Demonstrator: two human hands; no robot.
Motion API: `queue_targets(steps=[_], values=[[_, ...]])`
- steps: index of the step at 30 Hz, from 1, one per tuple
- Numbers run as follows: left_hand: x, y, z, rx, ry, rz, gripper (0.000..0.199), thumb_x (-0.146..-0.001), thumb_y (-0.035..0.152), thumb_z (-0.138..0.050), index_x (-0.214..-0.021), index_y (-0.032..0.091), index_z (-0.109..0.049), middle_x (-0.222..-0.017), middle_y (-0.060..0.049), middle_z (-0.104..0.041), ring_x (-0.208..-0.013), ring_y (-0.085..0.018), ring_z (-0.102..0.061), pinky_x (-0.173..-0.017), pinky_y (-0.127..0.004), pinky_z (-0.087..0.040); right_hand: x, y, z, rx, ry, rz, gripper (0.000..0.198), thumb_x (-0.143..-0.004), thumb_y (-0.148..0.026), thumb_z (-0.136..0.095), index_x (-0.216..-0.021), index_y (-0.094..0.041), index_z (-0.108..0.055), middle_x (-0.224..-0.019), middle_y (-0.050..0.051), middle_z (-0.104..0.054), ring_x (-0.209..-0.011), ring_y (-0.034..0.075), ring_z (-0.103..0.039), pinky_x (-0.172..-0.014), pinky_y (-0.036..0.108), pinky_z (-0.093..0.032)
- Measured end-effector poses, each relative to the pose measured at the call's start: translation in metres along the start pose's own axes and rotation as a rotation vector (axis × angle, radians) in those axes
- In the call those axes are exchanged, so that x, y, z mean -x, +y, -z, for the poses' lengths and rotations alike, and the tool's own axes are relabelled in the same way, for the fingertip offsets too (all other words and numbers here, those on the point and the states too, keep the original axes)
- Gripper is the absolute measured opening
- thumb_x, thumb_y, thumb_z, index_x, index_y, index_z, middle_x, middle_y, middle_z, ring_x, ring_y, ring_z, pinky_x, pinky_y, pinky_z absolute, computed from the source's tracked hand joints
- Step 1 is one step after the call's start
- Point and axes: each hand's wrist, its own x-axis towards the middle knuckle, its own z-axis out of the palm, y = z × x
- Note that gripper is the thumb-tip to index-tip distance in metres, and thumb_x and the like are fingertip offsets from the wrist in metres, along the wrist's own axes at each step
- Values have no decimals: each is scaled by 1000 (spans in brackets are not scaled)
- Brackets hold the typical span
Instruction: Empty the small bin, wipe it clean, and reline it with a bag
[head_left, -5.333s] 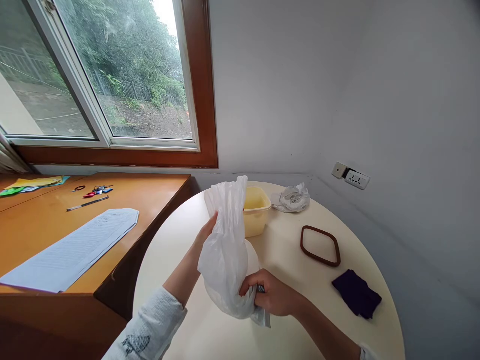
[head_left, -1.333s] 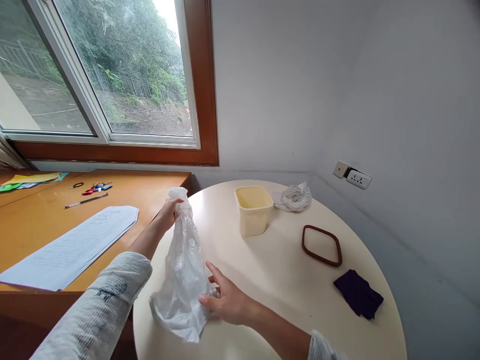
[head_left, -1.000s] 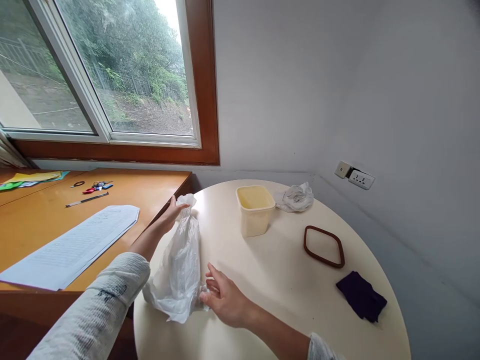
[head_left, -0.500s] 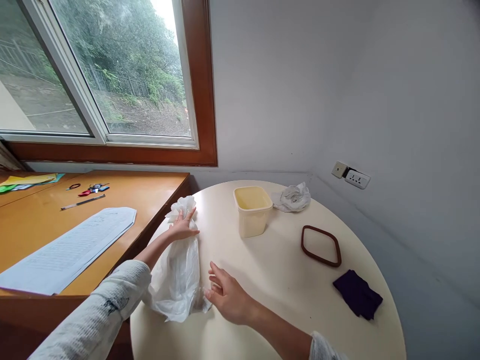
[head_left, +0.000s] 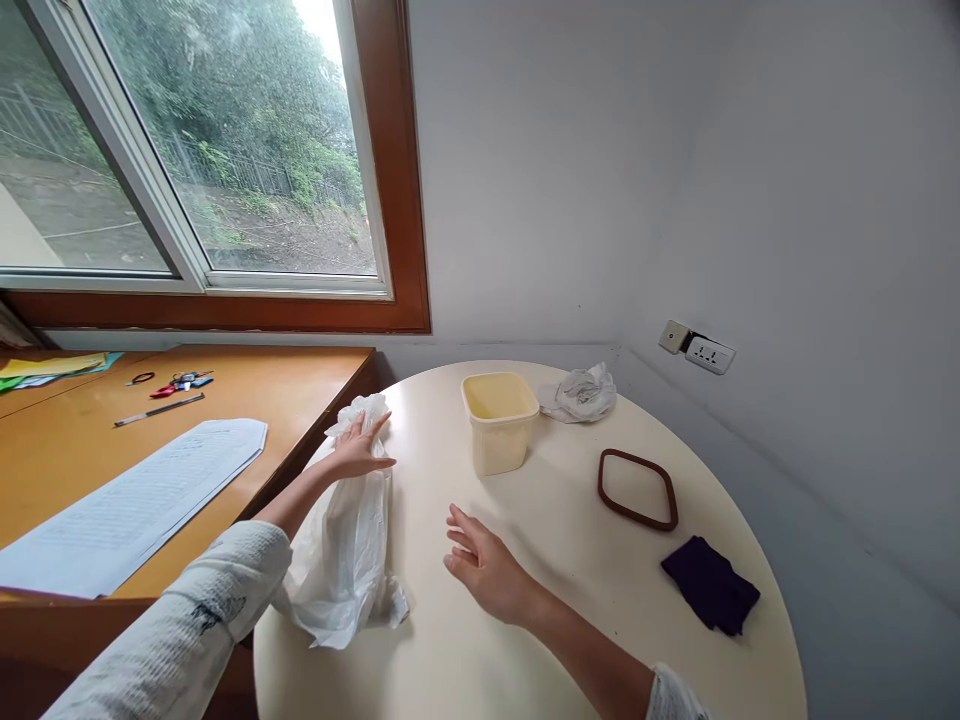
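A white plastic bag [head_left: 345, 560] lies stretched lengthwise on the left part of the round table, its far end bunched up. My left hand [head_left: 355, 450] rests on the bag near that bunched end, fingers spread. Over the table to the right of the bag is my right hand [head_left: 484, 565], fingers apart and holding nothing. Beyond it stands a cream-coloured plastic bin [head_left: 500, 440] with its top uncovered. A brown rounded frame [head_left: 637, 517] lies flat to the bin's right, and a folded dark purple cloth [head_left: 711, 585] is nearer to me.
The round cream table [head_left: 570, 640] stands against the wall. Another crumpled plastic bag [head_left: 581, 395] sits behind the bin. On the wooden desk [head_left: 300, 385] at left are paper sheets [head_left: 150, 505], a pen [head_left: 159, 410] and keys [head_left: 184, 383]. A wall socket [head_left: 709, 354] is at right.
My right hand has moved away from the bag's near edge, to the right and slightly forward. My left hand stays on the bag. The view has shifted slightly.
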Motion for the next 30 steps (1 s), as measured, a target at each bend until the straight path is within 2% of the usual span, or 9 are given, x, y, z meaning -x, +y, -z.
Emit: queue_targets(steps=[8,11,13,18,20,22,25,28,30], values=[[8,44,19,121,3,-154,99,-61,57,-64,-140,32,-10,-148,-13,13,-134,-40,2,-102,-53,-19,7,-7,35,40,85,42,54,-82,-30,-50,-134,-24,-36,-138,7,-37,-123,19,-41,-99,35,-37],[17,71,25,235,33,-255,97,-63,60,-61,-139,35,-7,-149,-10,9,-135,-36,4,-100,-54,-23,9,-11,51,60,127,44,50,-81,-29,-52,-130,-24,-42,-137,7,-39,-121,19,-44,-97,35,-39],[26,93,28,305,53,-344,93,-66,59,-60,-139,36,-7,-150,-8,0,-136,-32,8,-101,-51,-24,9,-14,62,67,161,58,49,-79,-29,-54,-127,-24,-46,-136,7,-41,-118,20,-46,-96,36,-40],[40,140,27,372,-24,-419,82,-66,52,-64,-134,36,-22,-149,-8,-7,-136,-30,9,-101,-48,-29,0,-29,109,129,318,175,40,-73,-28,-57,-113,-20,-57,-121,9,-56,-107,22,-56,-92,39,-43],[39,150,21,367,-29,-438,71,-66,50,-64,-128,34,-34,-148,-8,-11,-136,-30,9,-100,-47,-30,-7,-35,138,207,433,219,36,-74,-30,-53,-108,-19,-59,-111,9,-61,-100,22,-59,-86,39,-47],[35,156,14,362,-17,-440,56,-67,48,-64,-115,29,-45,-146,-10,-15,-136,-31,6,-100,-47,-30,-15,-41,171,361,613,221,35,-75,-31,-48,-106,-18,-59,-106,9,-63,-94,22,-61,-80,37,-49],[28,159,7,382,51,-452,34,-69,45,-62,-93,23,-52,-139,-11,-27,-135,-32,-11,-100,-46,-30,-31,-50,216,443,762,210,41,-75,-32,-45,-113,-18,-54,-118,11,-54,-106,24,-53,-89,40,-42],[24,159,8,416,119,-527,24,-71,41,-59,-78,20,-51,-124,-10,-43,-120,-28,-40,-94,-41,-38,-50,-53,248,534,853,181,66,-66,-32,-58,-128,-26,-40,-138,10,-31,-126,30,-31,-100,46,-27],[23,157,11,424,125,-578,24,-72,41,-58,-74,19,-49,-116,-8,-47,-107,-23,-49,-89,-38,-42,-65,-50,263,667,873,89,86,-58,-35,-67,-135,-31,-29,-144,9,-16,-132,34,-13,-103,48,-20]])
